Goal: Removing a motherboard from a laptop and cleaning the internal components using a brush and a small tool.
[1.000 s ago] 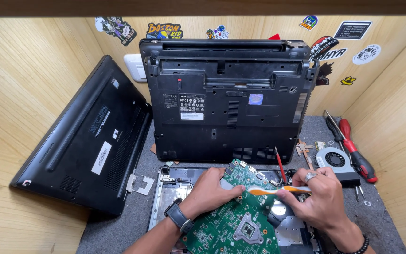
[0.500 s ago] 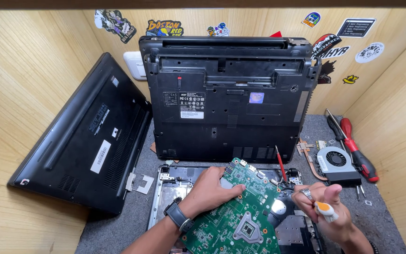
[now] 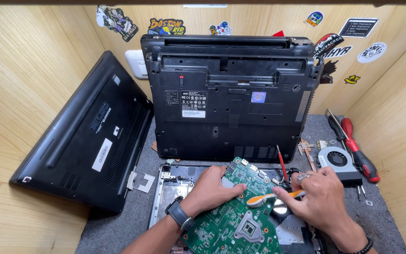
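A green circuit board (image 3: 233, 221) lies tilted over an opened laptop chassis (image 3: 167, 197) near the bottom of the view. My left hand (image 3: 212, 188), with a dark watch on its wrist, presses on the board's upper left part. My right hand (image 3: 320, 193), wearing a ring, grips an orange and white toothbrush (image 3: 271, 197). The brush head rests on the board close to my left fingertips.
A black laptop base (image 3: 231, 99) leans upright against the wooden back wall. Another black laptop (image 3: 90, 136) leans on the left wall. At the right lie a cooling fan (image 3: 337, 160), a red-handled screwdriver (image 3: 358, 146) and small parts. A thin red tool (image 3: 282, 163) sits by the board.
My right hand swung away to the right with the toothbrush, then came back so the brush head lies on the board again. My left hand stayed on the board.
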